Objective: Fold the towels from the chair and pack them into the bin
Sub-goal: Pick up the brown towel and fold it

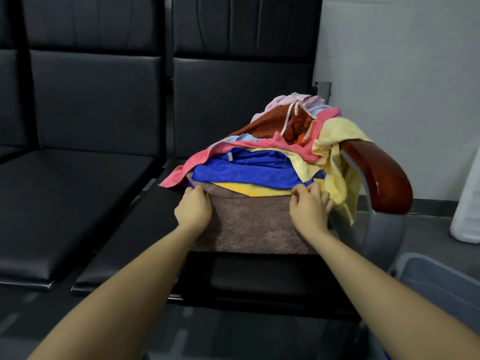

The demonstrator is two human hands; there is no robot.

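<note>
A heap of towels (272,152) in pink, blue, yellow and rust colours lies on the right black chair seat (145,229). In front of the heap a brown towel (254,224) is spread flat on the seat, its far edge tucked under the pile. My left hand (193,207) pinches the brown towel's far left corner. My right hand (310,206) pinches its far right corner, next to a hanging yellow towel (337,167). A translucent bin (441,281) shows only partly at the lower right.
A glossy red-brown armrest (379,178) on a metal post stands right of the heap. A second black seat (52,203) lies to the left. A white object (467,216) stands on the floor by the grey wall.
</note>
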